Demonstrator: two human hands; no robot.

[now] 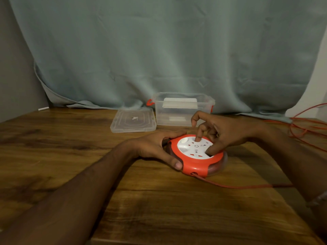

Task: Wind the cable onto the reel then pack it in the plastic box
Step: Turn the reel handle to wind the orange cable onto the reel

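A round red reel [195, 164] with a white socket face lies flat on the wooden table [70, 156]. My left hand [155, 147] grips its left rim, thumb on the near edge. My right hand [221, 131] is on top, a fingertip and the thumb pressed into the white face. The red cable [235, 186] leaves the reel's near side, runs right under my right forearm and piles up loosely at the table's far right [304, 128]. The clear plastic box [184, 110] with red clips stands open behind the reel.
The box's clear lid [133, 121] lies flat to the left of the box. A grey-blue curtain [159, 50] hangs behind the table. Bare tabletop stretches to the left and in front of the reel.
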